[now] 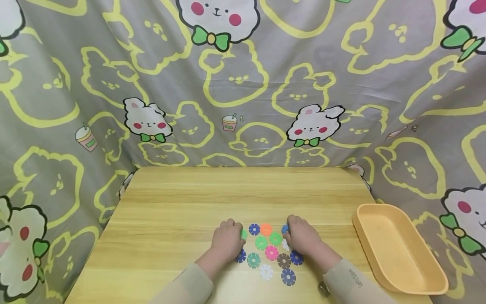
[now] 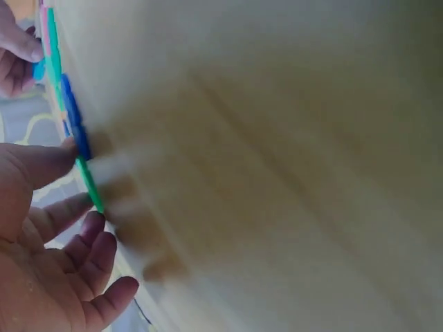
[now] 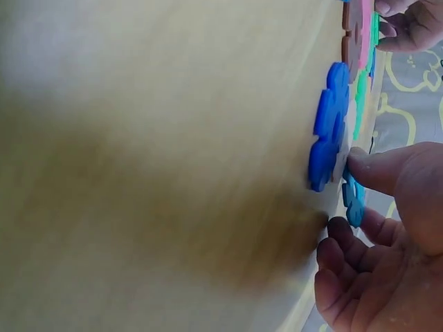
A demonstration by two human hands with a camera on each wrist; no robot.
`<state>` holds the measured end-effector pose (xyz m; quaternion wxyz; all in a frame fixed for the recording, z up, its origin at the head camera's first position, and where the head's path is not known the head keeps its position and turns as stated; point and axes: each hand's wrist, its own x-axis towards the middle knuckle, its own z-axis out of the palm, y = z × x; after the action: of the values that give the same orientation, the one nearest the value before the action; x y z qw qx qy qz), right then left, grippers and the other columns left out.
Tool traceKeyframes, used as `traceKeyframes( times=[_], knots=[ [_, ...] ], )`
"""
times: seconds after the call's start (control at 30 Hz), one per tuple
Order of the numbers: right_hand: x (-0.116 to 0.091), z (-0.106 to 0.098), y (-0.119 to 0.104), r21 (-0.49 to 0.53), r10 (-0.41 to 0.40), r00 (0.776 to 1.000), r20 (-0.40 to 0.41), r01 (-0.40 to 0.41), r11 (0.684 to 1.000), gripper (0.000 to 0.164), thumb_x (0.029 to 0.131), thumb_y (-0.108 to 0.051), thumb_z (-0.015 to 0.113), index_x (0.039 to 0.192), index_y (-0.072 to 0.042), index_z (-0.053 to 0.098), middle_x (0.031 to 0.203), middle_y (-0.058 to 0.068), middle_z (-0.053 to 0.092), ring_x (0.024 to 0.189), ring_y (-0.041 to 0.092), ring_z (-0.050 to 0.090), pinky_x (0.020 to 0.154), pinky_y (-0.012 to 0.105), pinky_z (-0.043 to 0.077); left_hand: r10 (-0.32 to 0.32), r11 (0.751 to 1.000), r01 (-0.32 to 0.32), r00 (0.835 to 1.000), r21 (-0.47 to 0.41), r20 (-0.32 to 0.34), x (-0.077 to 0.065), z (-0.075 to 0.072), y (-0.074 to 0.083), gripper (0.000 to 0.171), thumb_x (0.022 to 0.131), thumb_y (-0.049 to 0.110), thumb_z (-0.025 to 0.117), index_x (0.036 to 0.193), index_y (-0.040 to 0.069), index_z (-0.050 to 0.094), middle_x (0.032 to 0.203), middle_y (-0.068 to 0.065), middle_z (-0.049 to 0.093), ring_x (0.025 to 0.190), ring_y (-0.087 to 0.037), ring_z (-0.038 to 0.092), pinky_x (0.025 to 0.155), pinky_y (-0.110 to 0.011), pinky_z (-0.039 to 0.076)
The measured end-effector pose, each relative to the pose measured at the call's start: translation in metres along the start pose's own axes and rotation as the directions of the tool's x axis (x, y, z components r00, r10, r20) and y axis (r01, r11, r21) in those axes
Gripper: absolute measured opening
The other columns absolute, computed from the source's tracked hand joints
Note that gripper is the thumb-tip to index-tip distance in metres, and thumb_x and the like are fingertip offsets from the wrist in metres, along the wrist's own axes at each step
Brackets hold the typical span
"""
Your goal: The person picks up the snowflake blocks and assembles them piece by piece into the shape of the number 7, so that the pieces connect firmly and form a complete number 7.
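Several notched plastic snowflake discs lie in a cluster on the wooden table in the head view. At the cluster's left edge my left hand (image 1: 228, 240) pinches a green snowflake disc (image 2: 90, 185) between thumb and forefinger, other fingers loosely bent. On the opposite side my right hand (image 1: 305, 237) pinches a light blue snowflake disc (image 3: 354, 199) by its edges. A dark blue disc (image 1: 240, 256) lies just below the left hand, another dark blue disc (image 1: 296, 257) below the right. Between the hands are a pink disc (image 1: 271, 253), an orange disc (image 1: 266, 229) and a brown disc (image 1: 284, 260).
An orange-yellow plastic tray (image 1: 398, 249) stands at the table's right edge. A white disc (image 1: 266, 272) and a dark blue disc (image 1: 288, 277) lie nearest the front. Behind the wooden table (image 1: 182, 190) hangs a grey curtain (image 1: 243, 97) with cartoon prints.
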<state>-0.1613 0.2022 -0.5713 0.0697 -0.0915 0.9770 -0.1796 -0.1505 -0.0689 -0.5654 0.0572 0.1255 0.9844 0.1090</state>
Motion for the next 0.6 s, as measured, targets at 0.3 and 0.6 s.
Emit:
traceKeyframes(
  times=[0.3,0.6],
  knots=[
    [-0.004,-0.004,-0.003,0.007,-0.028,0.999,0.021,0.028,1.000,0.020,0.099,-0.021,0.074,0.106,-0.009,0.059,0.081,-0.001,0.058,0.069,0.015,0.055,0.065,0.038,0.055,-0.074,0.976,0.081,0.996,-0.200,0.041,0.003,-0.003,0.000,0.033,0.090,0.023,0.084,0.101,0.010,0.056,0.079,-0.001,0.055,0.071,-0.020,0.054,0.066,-0.039,0.052],
    [-0.010,-0.012,-0.018,0.160,-0.084,0.996,-0.031,0.088,0.983,0.022,0.100,-0.016,0.074,0.119,-0.006,0.073,0.106,0.005,0.074,0.097,0.026,0.071,0.091,0.047,0.059,-0.076,0.859,0.059,0.997,-0.509,-0.013,-0.001,-0.016,0.000,0.024,0.098,0.014,0.074,0.121,0.007,0.069,0.085,0.004,0.063,0.068,-0.012,0.056,0.062,-0.030,0.051]
  ],
)
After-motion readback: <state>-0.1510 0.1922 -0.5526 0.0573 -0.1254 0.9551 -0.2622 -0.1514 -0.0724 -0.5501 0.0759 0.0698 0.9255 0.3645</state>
